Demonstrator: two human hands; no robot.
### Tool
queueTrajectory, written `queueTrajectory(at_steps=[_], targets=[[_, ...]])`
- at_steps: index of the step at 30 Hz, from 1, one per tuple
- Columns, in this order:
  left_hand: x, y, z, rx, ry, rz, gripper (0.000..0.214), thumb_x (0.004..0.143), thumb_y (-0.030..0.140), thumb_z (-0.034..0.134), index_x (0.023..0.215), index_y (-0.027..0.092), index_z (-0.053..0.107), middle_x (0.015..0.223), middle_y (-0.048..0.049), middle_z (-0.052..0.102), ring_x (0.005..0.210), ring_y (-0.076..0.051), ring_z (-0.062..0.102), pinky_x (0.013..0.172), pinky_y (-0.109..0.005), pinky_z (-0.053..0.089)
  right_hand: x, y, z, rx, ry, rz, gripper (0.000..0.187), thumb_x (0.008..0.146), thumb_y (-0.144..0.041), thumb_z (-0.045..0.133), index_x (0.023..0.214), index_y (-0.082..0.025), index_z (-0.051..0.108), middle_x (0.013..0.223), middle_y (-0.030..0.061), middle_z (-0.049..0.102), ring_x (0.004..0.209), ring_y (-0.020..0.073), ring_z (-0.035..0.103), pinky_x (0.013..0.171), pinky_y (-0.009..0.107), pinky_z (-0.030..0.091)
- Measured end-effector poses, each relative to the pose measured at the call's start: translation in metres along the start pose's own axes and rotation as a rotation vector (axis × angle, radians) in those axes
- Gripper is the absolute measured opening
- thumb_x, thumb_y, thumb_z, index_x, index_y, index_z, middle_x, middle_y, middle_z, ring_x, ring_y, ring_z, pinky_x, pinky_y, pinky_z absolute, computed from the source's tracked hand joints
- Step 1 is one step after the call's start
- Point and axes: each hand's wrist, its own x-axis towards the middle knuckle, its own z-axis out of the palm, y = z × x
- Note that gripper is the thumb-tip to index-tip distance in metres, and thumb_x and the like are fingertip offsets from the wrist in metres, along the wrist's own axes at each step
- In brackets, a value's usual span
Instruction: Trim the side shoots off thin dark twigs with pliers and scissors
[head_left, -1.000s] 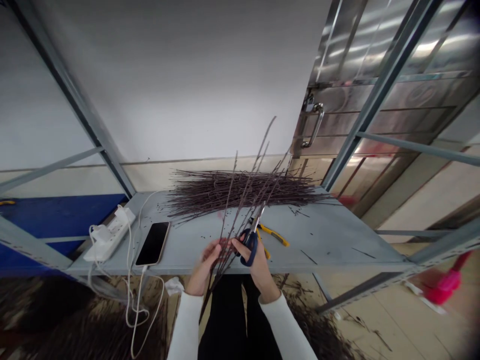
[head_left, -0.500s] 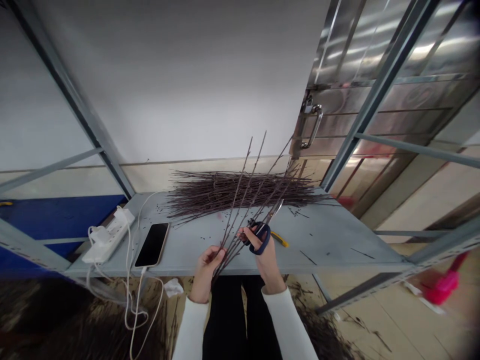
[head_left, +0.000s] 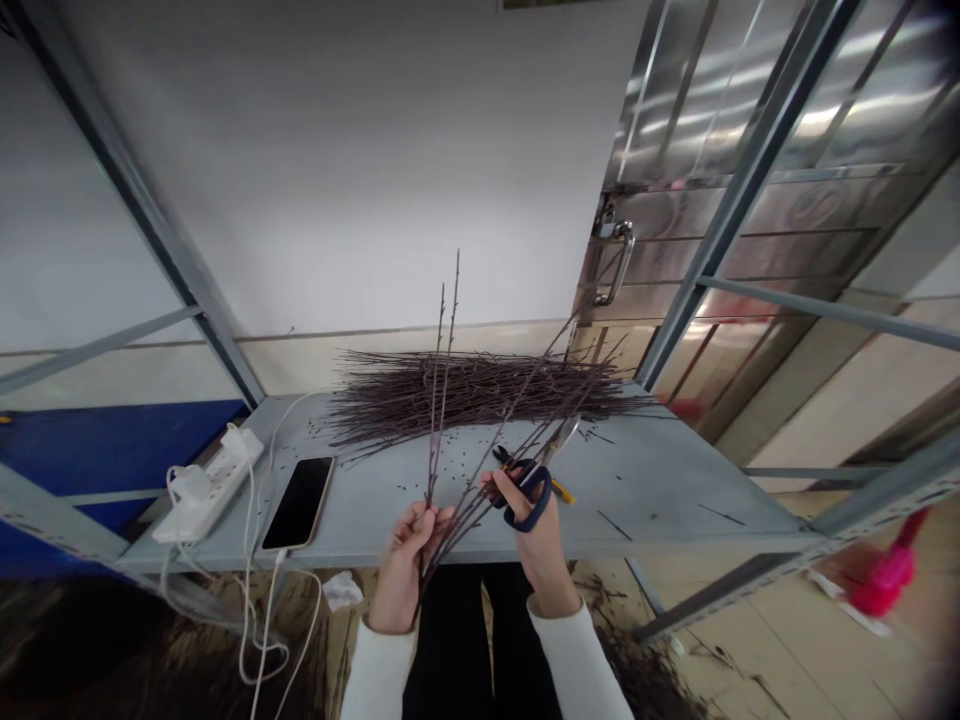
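Observation:
Thin dark twigs [head_left: 442, 380] stand up from my left hand [head_left: 415, 540], its fingers closed round their lower ends. More twigs [head_left: 517, 405] slant up and to the right, passing by my right hand [head_left: 527, 510]. That hand is closed on a pair of scissors [head_left: 534, 497] with dark blue handles; the blades point up and right, partly behind twigs. Whether the right fingers also pinch the slanting twigs is hard to see. Behind both hands a large heap of dark twigs [head_left: 480, 392] lies across the back of the grey shelf [head_left: 660, 490].
On the left lie a phone [head_left: 300, 503], a white power strip [head_left: 214, 485] and white cables [head_left: 251, 590]. A yellow cutter [head_left: 561, 491] is partly hidden behind my right hand. Grey metal posts [head_left: 750, 190] frame the shelf. Twig scraps litter the floor below.
The upright twigs in my left hand have swung left, apart from the slanting ones. My right hand keeps the scissors and sits slightly lower in view, as the camera view has shifted a little.

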Motion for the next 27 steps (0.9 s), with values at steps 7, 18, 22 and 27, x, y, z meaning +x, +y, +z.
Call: queueTrajectory(at_steps=[7,18,22,27], targets=[[-0.006,0.005,0.005,0.074,0.025,0.033,0.039,0.053,0.035,0.088,0.077,0.018,0.062,0.079,-0.0056,0.077,0.079,-0.021,0.072,0.081,-0.031,0.055,-0.004,-0.009,0.004,0.013,0.006,-0.013,0.028,0.068,-0.035,0.077,0.074,-0.020,0.054,0.072,0.0026,0.072,0.061,0.0159,0.065,0.064,0.031,0.052],[-0.010,-0.003,0.014,0.080,-0.120,0.000,0.037,0.058,0.038,0.084,0.079,0.019,0.059,0.084,-0.0039,0.076,0.088,-0.022,0.070,0.088,-0.034,0.052,-0.005,-0.018,0.002,-0.071,0.018,-0.004,0.026,0.069,-0.036,0.076,0.076,-0.020,0.057,0.078,0.0032,0.072,0.070,0.0178,0.068,0.067,0.030,0.054],[-0.011,-0.006,0.018,0.088,-0.090,0.023,0.038,0.057,0.035,0.085,0.079,0.018,0.059,0.079,-0.0017,0.074,0.080,-0.021,0.071,0.087,-0.035,0.052,-0.004,-0.014,-0.003,-0.061,0.044,-0.002,0.031,0.066,-0.035,0.078,0.076,-0.020,0.053,0.074,-0.0001,0.068,0.065,0.0159,0.067,0.064,0.029,0.054],[-0.014,-0.005,0.025,0.141,-0.100,0.022,0.040,0.056,0.032,0.086,0.077,0.019,0.054,0.076,-0.0005,0.073,0.077,-0.021,0.071,0.083,-0.033,0.053,-0.005,-0.013,-0.003,-0.109,0.058,0.012,0.034,0.063,-0.035,0.080,0.076,-0.020,0.053,0.069,-0.0023,0.065,0.063,0.0152,0.065,0.060,0.027,0.052]])
